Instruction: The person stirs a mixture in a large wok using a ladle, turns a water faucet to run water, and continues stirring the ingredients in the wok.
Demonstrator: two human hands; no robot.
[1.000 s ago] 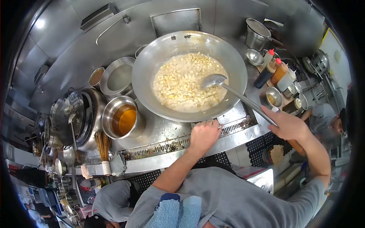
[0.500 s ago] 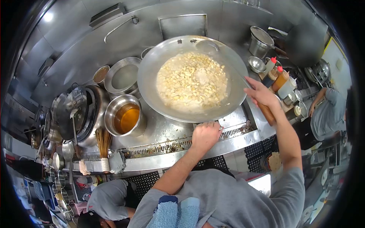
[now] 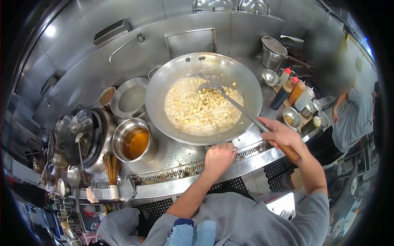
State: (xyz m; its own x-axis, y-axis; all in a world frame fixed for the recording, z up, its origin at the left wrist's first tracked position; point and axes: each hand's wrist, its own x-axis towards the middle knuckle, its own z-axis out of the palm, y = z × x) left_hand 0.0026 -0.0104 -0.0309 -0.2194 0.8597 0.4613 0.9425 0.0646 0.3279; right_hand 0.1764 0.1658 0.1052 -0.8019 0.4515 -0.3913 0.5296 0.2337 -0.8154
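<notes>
A wide metal wok [image 3: 154, 96] holds pale diced pieces [image 3: 193, 108] in a milky, lumpy liquid. My right hand [image 3: 281, 133] is wrapped round a long wok ladle [image 3: 242, 110] near its wooden grip. The ladle's head lies in the diced pieces towards the far side of the wok. At the wok's near rim, my left hand [image 3: 218, 159] is closed in a fist, with a bit of metal showing beside its fingers. What that hand grips is mostly hidden under it.
Left of the wok stand a pot of amber liquid [image 3: 137, 143], a pan with a strainer [image 3: 130, 96] and a bamboo brush [image 3: 111, 170]. Squeeze bottles [image 3: 296, 92] and small bowls line the right side. Co-workers are at far right [image 3: 353, 119] and lower left [image 3: 121, 225].
The ladle's head has come from the wok's far wall down into the diced pieces, and my right hand has moved nearer to me. My left hand stays at the near rim. The view has tilted slightly.
</notes>
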